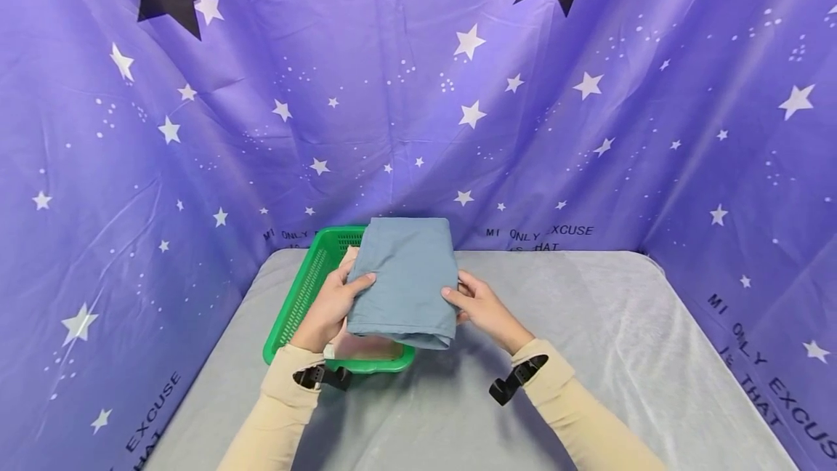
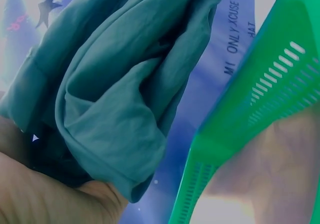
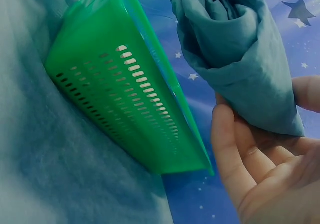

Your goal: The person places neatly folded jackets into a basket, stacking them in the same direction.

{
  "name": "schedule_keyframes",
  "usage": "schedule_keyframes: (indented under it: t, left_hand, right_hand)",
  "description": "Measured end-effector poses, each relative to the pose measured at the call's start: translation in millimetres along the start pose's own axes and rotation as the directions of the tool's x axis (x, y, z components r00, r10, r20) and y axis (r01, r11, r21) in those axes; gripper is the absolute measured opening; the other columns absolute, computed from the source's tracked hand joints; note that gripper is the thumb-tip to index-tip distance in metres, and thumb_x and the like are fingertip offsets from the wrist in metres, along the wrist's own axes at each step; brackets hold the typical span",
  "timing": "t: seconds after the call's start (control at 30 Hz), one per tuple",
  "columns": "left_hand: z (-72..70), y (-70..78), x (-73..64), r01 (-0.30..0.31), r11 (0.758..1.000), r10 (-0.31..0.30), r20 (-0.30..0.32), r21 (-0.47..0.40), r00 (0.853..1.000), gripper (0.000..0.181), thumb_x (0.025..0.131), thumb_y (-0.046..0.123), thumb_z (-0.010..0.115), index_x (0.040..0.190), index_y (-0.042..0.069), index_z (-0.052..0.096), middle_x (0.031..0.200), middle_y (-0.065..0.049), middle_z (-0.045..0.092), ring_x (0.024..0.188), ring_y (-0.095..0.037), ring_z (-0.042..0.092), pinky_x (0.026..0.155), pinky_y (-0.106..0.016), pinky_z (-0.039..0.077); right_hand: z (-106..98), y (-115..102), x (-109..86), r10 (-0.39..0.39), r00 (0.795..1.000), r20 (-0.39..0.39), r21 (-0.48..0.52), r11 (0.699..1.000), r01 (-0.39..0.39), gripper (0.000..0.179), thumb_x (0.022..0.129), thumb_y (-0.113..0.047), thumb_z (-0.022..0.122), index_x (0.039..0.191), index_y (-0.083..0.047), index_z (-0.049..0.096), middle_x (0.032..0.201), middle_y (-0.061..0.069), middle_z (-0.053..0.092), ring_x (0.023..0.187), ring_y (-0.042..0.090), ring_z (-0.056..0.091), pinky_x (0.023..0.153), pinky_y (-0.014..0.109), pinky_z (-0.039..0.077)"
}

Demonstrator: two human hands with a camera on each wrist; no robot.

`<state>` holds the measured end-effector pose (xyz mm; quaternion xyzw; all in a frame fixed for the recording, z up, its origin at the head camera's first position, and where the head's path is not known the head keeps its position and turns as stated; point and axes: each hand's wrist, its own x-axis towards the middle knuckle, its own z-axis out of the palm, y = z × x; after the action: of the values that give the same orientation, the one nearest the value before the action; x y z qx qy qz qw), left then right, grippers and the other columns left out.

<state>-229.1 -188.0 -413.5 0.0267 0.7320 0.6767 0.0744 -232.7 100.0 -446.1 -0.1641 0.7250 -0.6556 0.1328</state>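
Note:
A blue-grey cloth, folded into a thick rectangle, is held up in front of the person and over the right part of the green basket. The left hand grips its left edge, thumb on top and fingers underneath. At the opposite edge the right hand pinches it, with the thumb on the upper face. Both wrist views show rolled layers at the ends of the cloth, and the right fingers curl beneath it. Pale pink fabric lies in the basket, mostly hidden by the cloth.
The green plastic basket, with slotted walls, stands on the left of a bed-like surface with a grey cover. Purple star-printed curtains hang behind and at both sides. Each wrist wears a black strap with a small device.

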Motion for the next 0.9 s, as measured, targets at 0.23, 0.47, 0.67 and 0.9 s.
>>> schedule_keyframes:
  t: [0.23, 0.47, 0.67, 0.9]
  left_hand:
    - [-15.6, -1.6, -0.2, -0.012, 1.000, 0.012, 0.000, 0.003, 1.000, 0.059, 0.106, 0.020, 0.058, 0.160, 0.014, 0.035, 0.157, -0.019, 0.043, 0.131, -0.032, 0.056, 0.100, -0.042, 0.054]
    - [-30.7, -4.8, -0.4, -0.009, 1.000, 0.010, -0.022, 0.022, 1.000, 0.052, 0.106, 0.023, 0.058, 0.154, 0.009, 0.042, 0.140, -0.019, 0.056, 0.104, -0.015, 0.067, 0.087, -0.033, 0.057]
    - [-42.6, -7.4, 0.5, 0.020, 0.999, -0.019, -0.045, 0.029, 0.999, 0.055, 0.105, 0.025, 0.060, 0.155, 0.011, 0.042, 0.137, -0.015, 0.059, 0.104, -0.016, 0.066, 0.086, -0.033, 0.057]
    - [-52.2, -10.7, 2.4, 0.059, 0.998, -0.058, -0.053, 0.017, 0.997, 0.056, 0.105, 0.025, 0.060, 0.155, 0.011, 0.041, 0.118, -0.003, 0.065, 0.093, -0.015, 0.068, 0.080, -0.034, 0.059]
  right_hand:
    - [11.2, -0.8, 9.5, 0.029, 0.998, 0.048, 0.040, 0.999, -0.031, 0.053, 0.106, -0.023, 0.058, 0.153, -0.007, 0.041, 0.136, 0.026, 0.062, 0.089, 0.018, 0.072, 0.075, 0.039, 0.061]
    - [26.1, 2.4, 21.3, 0.066, 0.995, 0.072, 0.085, 0.994, -0.072, 0.056, 0.105, -0.023, 0.059, 0.155, -0.010, 0.039, 0.126, 0.023, 0.066, 0.083, 0.018, 0.071, 0.073, 0.040, 0.062]
    - [37.0, 4.3, 29.2, 0.073, 0.994, 0.076, 0.112, 0.990, -0.082, 0.056, 0.103, -0.022, 0.060, 0.155, -0.013, 0.040, 0.122, 0.019, 0.068, 0.080, 0.018, 0.071, 0.071, 0.040, 0.062]
    - [46.2, 5.2, 35.7, 0.096, 0.993, 0.067, 0.141, 0.984, -0.104, 0.064, 0.102, -0.019, 0.062, 0.159, -0.012, 0.034, 0.118, 0.020, 0.069, 0.079, 0.017, 0.070, 0.070, 0.039, 0.062]
